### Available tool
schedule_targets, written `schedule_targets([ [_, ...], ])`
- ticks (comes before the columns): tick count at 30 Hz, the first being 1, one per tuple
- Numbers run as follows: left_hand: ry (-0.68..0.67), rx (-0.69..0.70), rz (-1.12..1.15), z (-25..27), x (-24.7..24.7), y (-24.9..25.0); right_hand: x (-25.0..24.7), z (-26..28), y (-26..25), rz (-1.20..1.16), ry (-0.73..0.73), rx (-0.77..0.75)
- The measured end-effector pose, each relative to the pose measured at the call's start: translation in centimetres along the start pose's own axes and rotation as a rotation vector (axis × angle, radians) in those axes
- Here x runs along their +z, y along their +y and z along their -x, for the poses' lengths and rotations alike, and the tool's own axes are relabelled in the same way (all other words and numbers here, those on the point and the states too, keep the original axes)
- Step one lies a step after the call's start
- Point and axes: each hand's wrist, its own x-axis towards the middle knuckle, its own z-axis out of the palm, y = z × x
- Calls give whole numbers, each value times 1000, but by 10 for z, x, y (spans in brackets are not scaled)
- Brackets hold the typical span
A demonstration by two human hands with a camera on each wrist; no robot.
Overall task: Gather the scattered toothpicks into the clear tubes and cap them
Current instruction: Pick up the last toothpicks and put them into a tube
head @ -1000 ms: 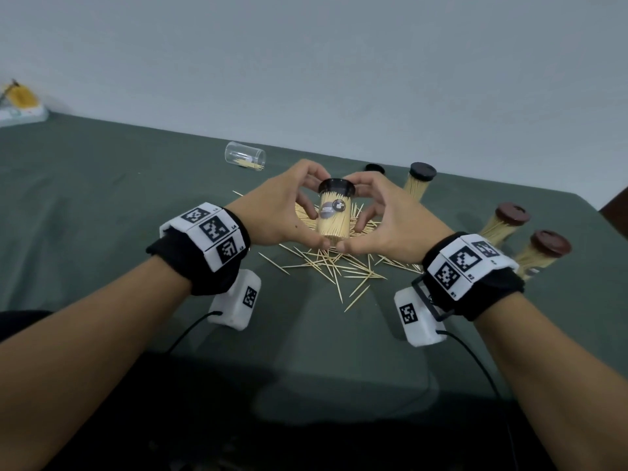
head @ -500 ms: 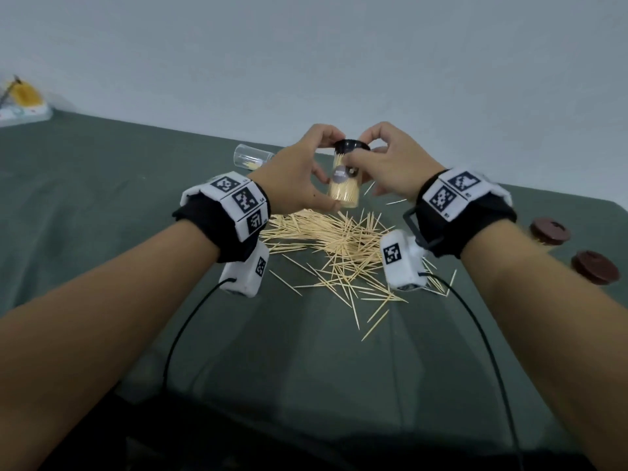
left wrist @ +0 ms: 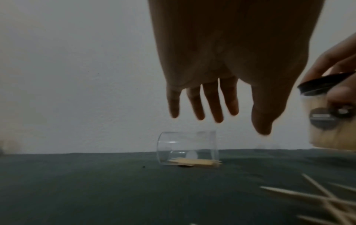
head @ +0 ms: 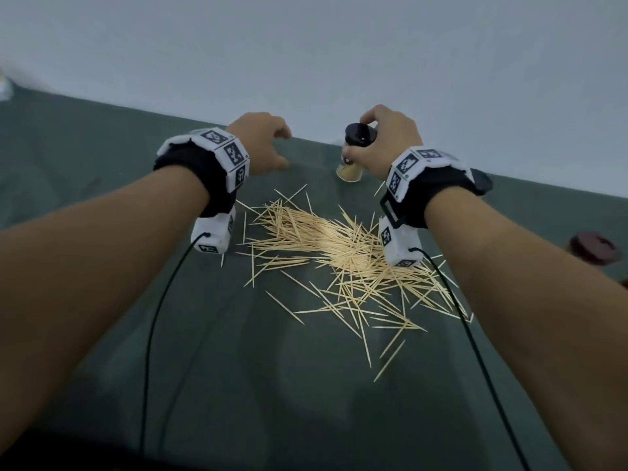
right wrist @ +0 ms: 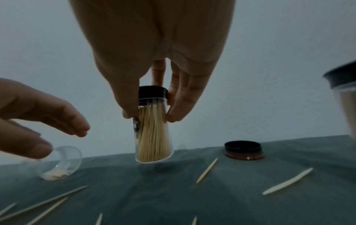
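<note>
Counter (head: pixel 102 171) cloth, dark green and slightly wrinkled, carries the whole job and looks likely to snag thin sticks. The scattered toothpicks (head: pixel 339 253) lie in a loose heap between the two wrists; they are light, stiff and easily rolled, so I judge they are best raked into a parallel bundle and pinched by the middle, not picked up singly.

The right hand (head: pixel 387 144) grips the filled tube (right wrist: pixel 154 134) by thumb and fingers at the shoulder just under its black cap (right wrist: pixel 153 92), holding it upright and clear of the cloth. Smooth clear plastic packed full is a little weighty and slippery; that high grip near the cap seems secure.

The left hand (left wrist: pixel 212 85) hangs with fingers spread and relaxed, holding nothing, above the empty tube (left wrist: pixel 187 148), which lies on its side with a few sticks inside. Being nearly weightless and round, it may roll away at a touch; taking it around the barrel would suit.

A loose cap (right wrist: pixel 243 150) rests on the cloth beyond. Another capped tube (right wrist: pixel 342 97) is cut off at the right wrist view's edge, and a reddish lid (head: pixel 593 251) is blurred. Whether the held cap is fully seated cannot be told.
</note>
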Motion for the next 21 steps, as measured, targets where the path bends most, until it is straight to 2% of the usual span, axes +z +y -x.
schedule_targets([
  [5, -149, -43, -170, -7, 8, -16, 18, -5, 11, 37, -20, 5],
  [9, -117, -43, -221, -8, 9, -20, 19, -5, 12, 38, -11, -4],
  [14, -112, -101, -316, 0, 5, -19, 15, -1, 13, 44, -79, -18],
  [17, -71, -113, -265, 9, 1, -18, 11, 6, 12, 67, -88, -23],
  [21, 18, -104, -51, 30, -4, -20, 3, 20, 7, 81, 27, -78],
])
